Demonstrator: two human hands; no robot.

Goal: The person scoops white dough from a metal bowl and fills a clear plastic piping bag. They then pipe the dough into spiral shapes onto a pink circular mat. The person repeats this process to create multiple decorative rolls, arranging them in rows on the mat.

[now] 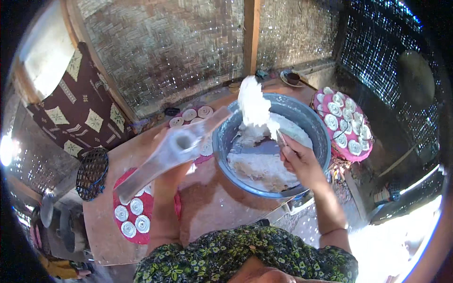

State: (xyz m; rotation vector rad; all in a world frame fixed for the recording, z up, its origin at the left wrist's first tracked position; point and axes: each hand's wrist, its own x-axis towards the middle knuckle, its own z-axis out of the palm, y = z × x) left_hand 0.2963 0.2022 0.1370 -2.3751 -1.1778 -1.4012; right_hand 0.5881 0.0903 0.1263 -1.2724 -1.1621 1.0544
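My left hand (173,175) holds a long wooden dough press (163,153) from below, tilted, its far end close to the basin's rim. A round, light-coloured cup (184,140) sits in the press's middle; its inside is blurred. In my right hand (304,162) is a thin-handled utensil (281,137), its head hidden under a big lump of white dough (253,101). That lump hangs over the far side of a blue-grey basin (321,137), which holds more white dough (262,172). My left fingers are partly hidden behind the press.
Below my left forearm lies a pink round mat (137,236) bearing white dough coils (142,224). More coils (205,112) lie beyond the press; another pink mat (356,155) with several coils stands right of the basin. A dark woven basket (92,173) rests at the table's (106,236) left edge.
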